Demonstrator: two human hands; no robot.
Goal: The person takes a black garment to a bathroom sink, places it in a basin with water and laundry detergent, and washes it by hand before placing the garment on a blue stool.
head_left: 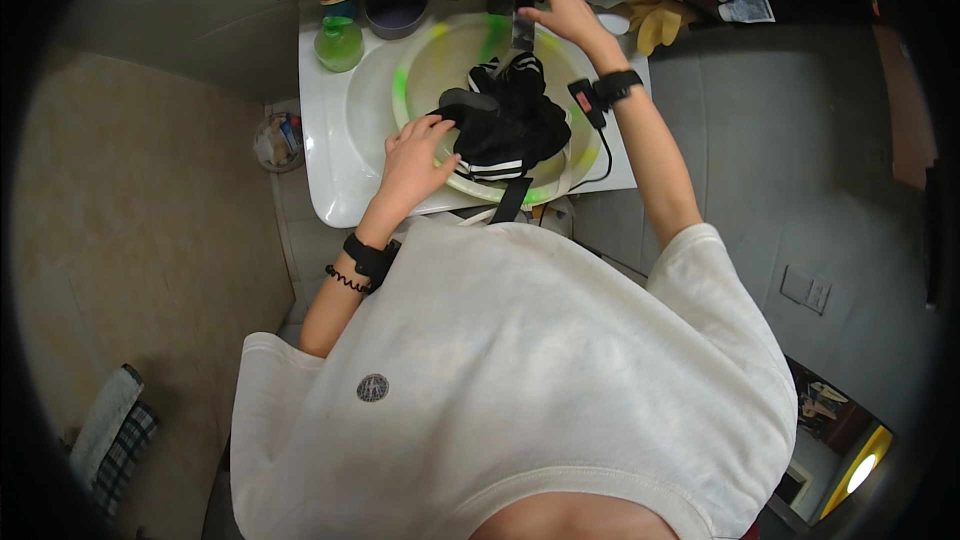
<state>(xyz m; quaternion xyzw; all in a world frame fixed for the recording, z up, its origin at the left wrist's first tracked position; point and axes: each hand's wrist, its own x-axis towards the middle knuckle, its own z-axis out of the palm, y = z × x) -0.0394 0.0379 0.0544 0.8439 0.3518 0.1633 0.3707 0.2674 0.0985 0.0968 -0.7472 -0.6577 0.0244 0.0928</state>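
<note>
Black clothing with white stripes (515,125) lies bunched in a pale round basin with green and yellow patches (403,90). My left hand (415,158) is at the basin's near left rim, its fingers apart and the fingertips against the edge of the black cloth. At the back of the sink stands a dark faucet (522,32), rising over the far side of the basin. My right hand (568,15) reaches to the top of it, with thumb and fingers spread beside the handle. How firmly the fingertips touch the handle I cannot tell.
The basin sits in a white sink (325,155). A green pump bottle (339,44) and a dark bowl (396,8) stand at its back left. Yellow gloves (655,25) hang at the back right. A shelf with tubes (748,8) is beyond. A black cable (605,155) hangs from my right wristband.
</note>
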